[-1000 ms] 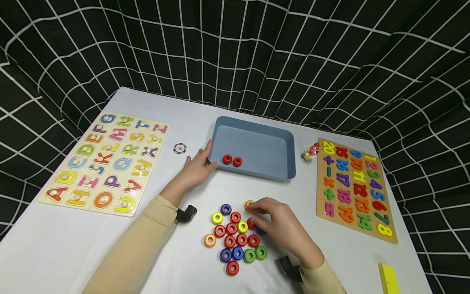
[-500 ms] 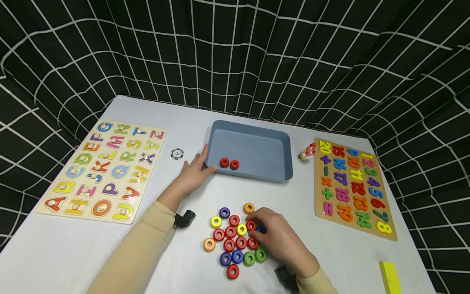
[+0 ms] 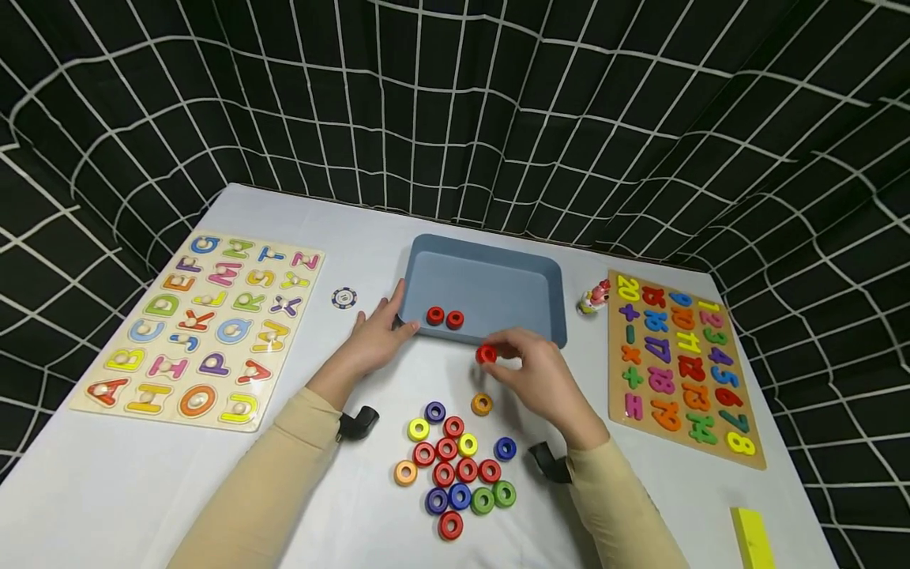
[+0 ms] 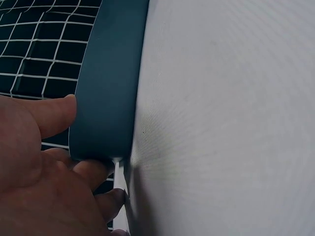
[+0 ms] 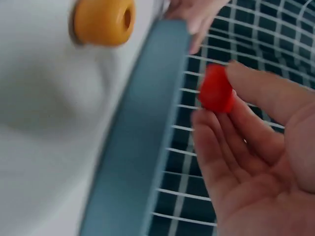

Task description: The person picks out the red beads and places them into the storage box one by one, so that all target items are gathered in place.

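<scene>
I am pinching a small red ring (image 5: 216, 89) between the thumb and fingertips of my right hand (image 3: 536, 371), maybe because it is too little for my whole hand. I am resting my left hand (image 3: 373, 345), fingers almost straight, on the corner of the blue tray (image 3: 490, 280), I think to stop it sliding. The red ring is hanging just by the tray's near wall, to the right of my left hand. An orange ring (image 5: 98, 22) is lying on the table (image 3: 341, 506), nearer to me.

White-gridded black curtain (image 3: 469, 103) hangs behind and beside a white table (image 3: 341, 506)
</scene>
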A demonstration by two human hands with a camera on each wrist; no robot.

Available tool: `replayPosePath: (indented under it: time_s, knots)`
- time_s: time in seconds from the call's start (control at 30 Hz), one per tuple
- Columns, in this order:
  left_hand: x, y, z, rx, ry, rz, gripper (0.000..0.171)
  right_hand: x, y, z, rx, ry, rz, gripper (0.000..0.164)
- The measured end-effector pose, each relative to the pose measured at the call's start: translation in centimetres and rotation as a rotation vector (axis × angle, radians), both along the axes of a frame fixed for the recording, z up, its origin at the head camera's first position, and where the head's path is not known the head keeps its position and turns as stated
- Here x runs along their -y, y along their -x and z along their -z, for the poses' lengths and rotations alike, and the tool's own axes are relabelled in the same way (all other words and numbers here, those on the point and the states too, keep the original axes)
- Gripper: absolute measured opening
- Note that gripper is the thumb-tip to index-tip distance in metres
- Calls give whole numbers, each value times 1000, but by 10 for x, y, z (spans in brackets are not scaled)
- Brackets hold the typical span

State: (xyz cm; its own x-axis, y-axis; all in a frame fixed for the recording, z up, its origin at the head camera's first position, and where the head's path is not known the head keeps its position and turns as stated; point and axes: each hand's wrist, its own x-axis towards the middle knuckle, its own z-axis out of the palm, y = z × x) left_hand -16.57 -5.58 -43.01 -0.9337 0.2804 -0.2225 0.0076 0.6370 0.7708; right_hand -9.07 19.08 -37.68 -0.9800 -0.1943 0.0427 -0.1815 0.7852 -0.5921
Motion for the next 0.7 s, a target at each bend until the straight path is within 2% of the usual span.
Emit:
replayPosePath:
  time_s: [0.13,0.27,0.5,0.7]
  knots:
    - [-2,-1,1,3,-3,4,76,3,35,11,15,25,65,31]
    - [-4,-2,-1,0,11,16,77,5,53,20,50,2,102,32]
    - [-4,-3,-6,-10,18,10,76,9,64,24,52,-41,97,34]
    - [-1,-2,-5,2,11,-3,76,9,61,19,48,-32,102,32]
